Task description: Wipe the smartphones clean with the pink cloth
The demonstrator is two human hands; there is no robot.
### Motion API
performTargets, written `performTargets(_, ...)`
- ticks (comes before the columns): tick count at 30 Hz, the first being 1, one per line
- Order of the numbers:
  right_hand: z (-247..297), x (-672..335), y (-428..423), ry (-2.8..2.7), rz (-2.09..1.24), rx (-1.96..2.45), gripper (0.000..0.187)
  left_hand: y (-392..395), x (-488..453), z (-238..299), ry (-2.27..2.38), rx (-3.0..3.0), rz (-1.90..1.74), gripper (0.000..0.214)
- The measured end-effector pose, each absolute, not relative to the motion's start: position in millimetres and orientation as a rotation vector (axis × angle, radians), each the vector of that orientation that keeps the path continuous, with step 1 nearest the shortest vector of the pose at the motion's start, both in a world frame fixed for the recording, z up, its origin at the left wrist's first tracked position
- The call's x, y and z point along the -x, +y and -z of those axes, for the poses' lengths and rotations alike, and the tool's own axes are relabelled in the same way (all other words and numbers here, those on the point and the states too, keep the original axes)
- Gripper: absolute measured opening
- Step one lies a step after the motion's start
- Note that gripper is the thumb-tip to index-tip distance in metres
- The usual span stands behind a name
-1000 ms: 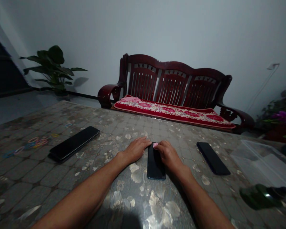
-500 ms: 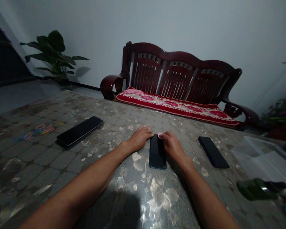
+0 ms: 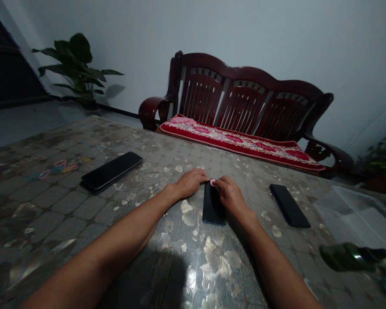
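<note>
A dark smartphone (image 3: 214,206) lies flat on the table, screen up, between my two hands. My left hand (image 3: 191,182) is at its upper left corner, with the fingers closed against the edge and touching it. At the top of the screen, my right hand (image 3: 229,192) pinches a small pink piece (image 3: 213,182), perhaps a cloth or pad. The fingers partly cover that piece, so its full shape is hidden.
Another phone (image 3: 113,171) lies to the left, near several coloured rubber bands (image 3: 61,164). A third phone (image 3: 289,206) is on the right, beside a clear plastic box (image 3: 347,201) and a green bottle (image 3: 347,256). Behind the table (image 3: 93,236) stands a wooden bench (image 3: 227,98).
My right hand has shifted slightly left with the pink piece, along the phone's top edge. My left fingers are nearer to it. The camera view has moved a little.
</note>
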State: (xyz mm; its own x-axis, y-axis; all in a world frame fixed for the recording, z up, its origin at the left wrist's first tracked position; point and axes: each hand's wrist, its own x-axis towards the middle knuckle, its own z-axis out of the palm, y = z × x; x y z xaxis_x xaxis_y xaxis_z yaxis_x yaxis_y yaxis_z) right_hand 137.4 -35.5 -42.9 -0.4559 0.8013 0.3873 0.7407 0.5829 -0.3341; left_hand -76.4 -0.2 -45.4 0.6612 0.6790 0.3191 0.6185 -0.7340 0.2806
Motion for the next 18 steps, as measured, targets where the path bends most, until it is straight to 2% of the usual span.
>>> performTargets(4, 42.3, -132.1, -39.1, -2.352, -0.126, 1.227, 0.034, 1.9, 77.4, 47.9, 1.078, -2.707, -0.614, 0.043)
performTargets(11, 30.7, -127.9, -55.2, -2.524, -0.303, 0.933, 0.039, 2.6, 77.0, 50.8, 1.127, -2.722, -0.604, 0.034)
performTargets(18, 38.3, -141.5, -51.0, -2.312, -0.183, 1.171, 0.031, 1.4, 76.4, 49.9, 1.128, -2.752, -0.587, 0.038)
